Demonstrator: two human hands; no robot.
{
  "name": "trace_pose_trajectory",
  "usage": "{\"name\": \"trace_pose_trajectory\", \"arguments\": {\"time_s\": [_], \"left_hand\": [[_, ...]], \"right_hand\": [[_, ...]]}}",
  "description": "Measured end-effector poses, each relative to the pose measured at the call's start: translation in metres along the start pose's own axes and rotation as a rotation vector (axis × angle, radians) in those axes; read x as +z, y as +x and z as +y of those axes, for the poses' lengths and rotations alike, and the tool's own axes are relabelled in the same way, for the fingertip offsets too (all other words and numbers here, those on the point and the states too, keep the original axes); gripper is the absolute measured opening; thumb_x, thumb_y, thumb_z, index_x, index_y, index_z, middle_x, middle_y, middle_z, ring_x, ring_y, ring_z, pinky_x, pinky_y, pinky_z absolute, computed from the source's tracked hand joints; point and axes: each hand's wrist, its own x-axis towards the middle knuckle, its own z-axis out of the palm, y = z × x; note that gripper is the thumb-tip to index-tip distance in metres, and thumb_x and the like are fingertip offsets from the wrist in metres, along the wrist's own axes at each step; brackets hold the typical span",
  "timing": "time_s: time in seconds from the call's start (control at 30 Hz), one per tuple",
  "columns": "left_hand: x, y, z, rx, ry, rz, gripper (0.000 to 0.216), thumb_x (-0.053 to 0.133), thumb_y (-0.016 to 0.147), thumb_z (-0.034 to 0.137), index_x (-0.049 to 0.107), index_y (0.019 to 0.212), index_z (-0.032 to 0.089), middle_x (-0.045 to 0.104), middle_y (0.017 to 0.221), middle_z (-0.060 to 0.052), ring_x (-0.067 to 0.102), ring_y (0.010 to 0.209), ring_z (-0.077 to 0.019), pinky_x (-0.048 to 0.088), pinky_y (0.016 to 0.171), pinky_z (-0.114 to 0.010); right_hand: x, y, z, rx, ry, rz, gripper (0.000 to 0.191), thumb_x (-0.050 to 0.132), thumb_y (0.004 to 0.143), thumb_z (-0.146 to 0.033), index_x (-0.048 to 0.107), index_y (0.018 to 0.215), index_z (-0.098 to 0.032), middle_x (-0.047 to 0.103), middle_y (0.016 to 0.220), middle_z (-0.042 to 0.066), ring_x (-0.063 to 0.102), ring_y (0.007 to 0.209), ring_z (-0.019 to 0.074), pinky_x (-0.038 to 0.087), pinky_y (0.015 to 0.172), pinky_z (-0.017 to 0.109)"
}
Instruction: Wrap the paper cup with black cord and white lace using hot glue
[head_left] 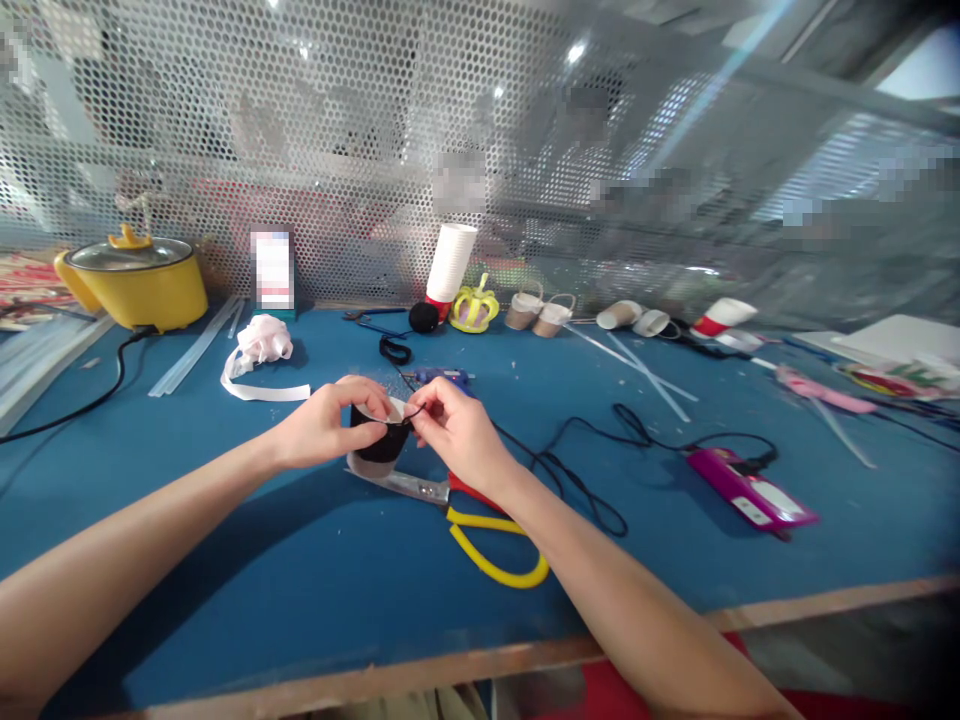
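Note:
My left hand [330, 420] is closed around a small paper cup [381, 440] partly wrapped in black yarn, held just above the blue table [247, 540]. My right hand [457, 430] pinches the black yarn strand [405, 414] at the cup's rim, fingers pressed together. The strand runs back toward a black yarn ball [424, 317]. Yellow-handled scissors [480, 530] lie on the table right under both hands. A blue glue gun [444, 377] lies just beyond my right hand.
A yellow electric pot [139, 280] stands far left with glue sticks [196, 345] beside it. White ribbon [259, 350], a stack of paper cups [450, 262], a yellow crown [474, 308], small cup baskets [538, 312] and a magenta device [750, 490] with black cable surround. A perforated metal screen [375, 130] closes the back.

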Motion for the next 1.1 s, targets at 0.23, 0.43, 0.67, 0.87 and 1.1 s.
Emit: {"name": "trace_pose_trajectory", "arguments": {"time_s": [0.23, 0.43, 0.67, 0.87, 1.1], "left_hand": [[0.003, 0.000, -0.004, -0.118, -0.122, 0.038, 0.009, 0.061, 0.069, 0.023, 0.058, 0.063, 0.017, 0.064, 0.085, -0.006, 0.054, 0.098, -0.0233, 0.037, 0.088, -0.034], [0.003, 0.000, -0.012, -0.333, -0.333, 0.145, 0.014, 0.065, 0.064, 0.028, 0.058, 0.062, 0.016, 0.062, 0.081, -0.004, 0.053, 0.091, -0.0214, 0.037, 0.080, -0.033], [0.010, 0.000, -0.017, -0.357, -0.433, 0.199, 0.017, 0.068, 0.061, 0.030, 0.058, 0.061, 0.016, 0.060, 0.076, -0.002, 0.052, 0.083, -0.0179, 0.035, 0.076, -0.030], [0.016, -0.005, -0.022, -0.339, -0.502, 0.255, 0.020, 0.069, 0.063, 0.032, 0.059, 0.066, 0.015, 0.060, 0.075, -0.002, 0.053, 0.081, -0.0157, 0.037, 0.072, -0.027], [0.021, -0.006, -0.029, -0.383, -0.527, 0.299, 0.029, 0.075, 0.055, 0.036, 0.060, 0.069, 0.015, 0.062, 0.074, -0.001, 0.054, 0.071, -0.0135, 0.041, 0.066, -0.026]], "right_hand": [[0.000, 0.000, 0.002, -0.002, 0.134, 0.088, 0.006, 0.055, 0.076, -0.024, 0.051, 0.073, -0.020, 0.056, 0.069, 0.000, 0.052, 0.053, 0.0108, 0.045, 0.044, 0.023], [-0.011, 0.006, 0.004, 0.165, 0.545, 0.237, 0.016, 0.058, 0.076, -0.029, 0.052, 0.067, -0.018, 0.052, 0.048, -0.006, 0.045, 0.037, 0.0060, 0.037, 0.037, 0.019], [-0.018, 0.066, -0.010, 0.234, 0.570, 0.175, 0.015, 0.061, 0.074, -0.019, 0.048, 0.067, -0.016, 0.062, 0.064, -0.001, 0.054, 0.050, 0.0057, 0.045, 0.043, 0.016], [0.017, 0.127, -0.027, 0.031, 0.171, -0.284, 0.017, 0.068, 0.070, -0.019, 0.052, 0.063, -0.015, 0.060, 0.057, -0.001, 0.056, 0.050, 0.0073, 0.048, 0.045, 0.017], [-0.013, 0.121, -0.006, 0.151, -0.368, -0.129, 0.022, 0.056, 0.082, -0.028, 0.055, 0.063, -0.015, 0.061, 0.057, 0.002, 0.054, 0.042, 0.0083, 0.044, 0.039, 0.020]]}}
